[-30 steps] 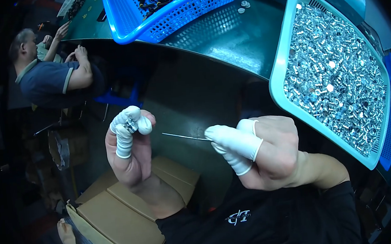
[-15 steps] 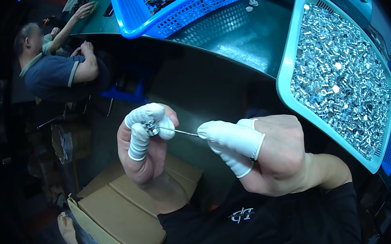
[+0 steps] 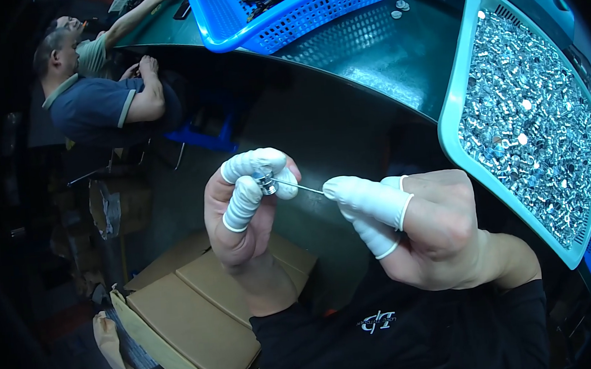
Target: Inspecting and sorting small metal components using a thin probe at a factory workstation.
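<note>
Two hands: both working at chest height, white finger cots on.
Left hand (image 3: pixel 245 202): pinching a small metal nut (image 3: pixel 266 185) between its fingertips.
Right hand (image 3: pixel 417 227): gripping a thin wire (image 3: pixel 299 186), its tip meeting the nut.
Progress: threading seemingly just beginning; the light-blue tray (image 3: pixel 453 109) is holding many more.
Change: hands drawing closer than a second ago.

Bench (image 3: pixel 383 60): dark green top, curved front edge, glossy under overhead light. Blue perforated plastic basket (image 3: pixel 296 11) on the bench's far side. Light-blue tray (image 3: pixel 456 109) of small silvery metal parts at the bench's right end. Two seated people (image 3: pixel 101 96) at the bench's far left. Cardboard boxes (image 3: pixel 195 317) on the dim floor (image 3: pixel 77 319) below the bench.
</note>
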### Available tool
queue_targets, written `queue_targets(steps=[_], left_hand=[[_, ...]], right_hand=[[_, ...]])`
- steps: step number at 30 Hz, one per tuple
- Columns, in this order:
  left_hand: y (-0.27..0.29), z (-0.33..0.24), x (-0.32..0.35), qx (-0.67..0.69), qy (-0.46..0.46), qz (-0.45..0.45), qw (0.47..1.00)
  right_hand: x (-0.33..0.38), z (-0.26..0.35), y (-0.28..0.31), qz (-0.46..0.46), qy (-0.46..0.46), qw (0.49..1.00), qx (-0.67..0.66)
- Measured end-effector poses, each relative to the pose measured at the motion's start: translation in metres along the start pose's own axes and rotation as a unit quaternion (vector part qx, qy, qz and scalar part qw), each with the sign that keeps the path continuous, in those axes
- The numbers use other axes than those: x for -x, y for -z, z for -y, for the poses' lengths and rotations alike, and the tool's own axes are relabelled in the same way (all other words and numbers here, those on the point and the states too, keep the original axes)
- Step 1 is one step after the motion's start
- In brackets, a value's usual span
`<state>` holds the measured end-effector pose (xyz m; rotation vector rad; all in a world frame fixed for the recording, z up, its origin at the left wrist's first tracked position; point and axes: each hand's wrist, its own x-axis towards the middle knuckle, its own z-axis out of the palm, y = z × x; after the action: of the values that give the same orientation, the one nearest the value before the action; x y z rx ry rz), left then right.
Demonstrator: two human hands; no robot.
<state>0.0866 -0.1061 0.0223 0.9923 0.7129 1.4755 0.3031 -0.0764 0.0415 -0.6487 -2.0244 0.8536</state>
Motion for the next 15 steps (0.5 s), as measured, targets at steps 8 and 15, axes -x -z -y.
queue_targets(steps=[8,15], left_hand=[[0.009,0.003,0.000,-0.002,0.006,0.022,1.000],[0.008,0.006,0.000,-0.009,0.014,0.007,1.000]], right_hand=[[-0.002,-0.002,-0.001,0.004,-0.005,1.000,0.015],[-0.002,-0.002,-0.005,-0.024,-0.003,1.000,0.007]])
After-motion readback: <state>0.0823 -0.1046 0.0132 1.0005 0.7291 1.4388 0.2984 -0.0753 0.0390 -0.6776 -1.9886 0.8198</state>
